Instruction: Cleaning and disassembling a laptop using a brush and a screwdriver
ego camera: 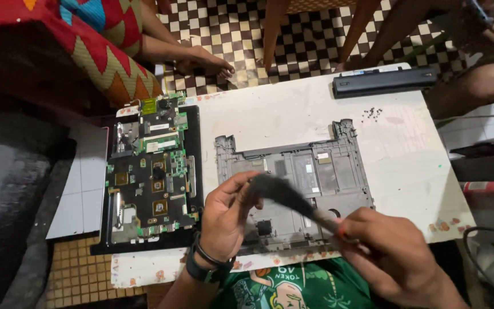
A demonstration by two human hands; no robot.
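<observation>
My right hand (393, 252) is clamped on the handle of a brush (293, 200), dark bristles pointing up-left. My left hand (224, 214) has its fingers closed around the bristle end, thumb and fingertips pinching the tuft. Watch on that wrist. Both hands hover over the near part of the grey laptop base shell (304, 171), which lies open side up on the white tabletop (407, 154), stripped of its board. Brush looks motion-blurred, so exact bristle contact with the shell: can't tell.

Step in hand, as I judge it: dusting the empty shell, with the bristles being fingered or cleaned off between strokes. Next move likely calls for letting go of the tuft with my left hand and sweeping the bristles across the shell's recesses, keeping the handle grip firm and the strokes light.

Left of the shell, on a black tray-like panel (192, 171), sits the motherboard (152, 171), green and black, chips facing up, just beside the shell but not touching it. At the far edge of the tabletop lies a long black battery pack (384, 82); a small cluster of screws (371, 113) near it. Another person's hand (204, 62) rests on the checkered floor (310, 34) beyond; someone else sits at upper right.
</observation>
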